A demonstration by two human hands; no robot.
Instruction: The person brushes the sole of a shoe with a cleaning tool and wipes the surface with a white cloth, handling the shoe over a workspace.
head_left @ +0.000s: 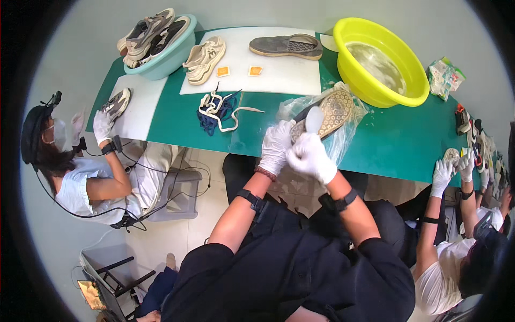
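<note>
the shoe (337, 110) is lying sole-up over clear plastic (347, 133), just beyond the fingers, its long axis slanting away rightward. the left hand (278, 142) is gripping its near end, fingers pressing together; the right hand (311, 158) is pinching a pale oval-headed tool (314, 119) over the sole. the green surface (386, 153) is carrying a yellow basin (357, 80) beyond; grey walls (241, 13) are enclosing the room.

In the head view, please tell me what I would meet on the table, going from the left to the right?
Light-blue round plastic basin filled with shoes → tangled white and navy shoelaces → worn shoe with patterned rubber sole facing up → yellow-green round plastic basin → crumpled white-and-green plastic packet.
</note>
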